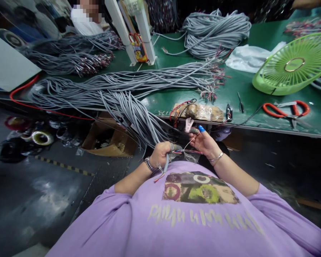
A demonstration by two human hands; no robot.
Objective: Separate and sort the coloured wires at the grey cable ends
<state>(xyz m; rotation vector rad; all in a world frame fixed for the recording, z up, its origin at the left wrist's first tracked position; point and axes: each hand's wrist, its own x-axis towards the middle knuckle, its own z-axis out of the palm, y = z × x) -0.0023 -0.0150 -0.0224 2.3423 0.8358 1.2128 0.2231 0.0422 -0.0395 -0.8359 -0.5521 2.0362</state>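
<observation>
My left hand (160, 154) is closed around a grey cable (176, 147) in front of my shirt. Past my fist the stripped end shows thin coloured wires (195, 152) and loose pale strands. A second cable end (159, 177) with coloured wires hangs below the fist. My right hand (206, 145), with a blue cover on one fingertip, pinches a thin pale strand (188, 143) coming from the cable. By its fingertips, at the table edge, are a pale pink clip (189, 125) and a short dark cylindrical piece (194, 131) I cannot name.
A long bundle of grey cables (128, 84) crosses the green table (165, 101) and droops over its edge. A coiled cable (216, 32), green fan (294, 66), orange-handled scissors (275, 110), small cutters (229, 112) and taped cardboard strip (203, 111) lie on it. An open carton (109, 139) stands below.
</observation>
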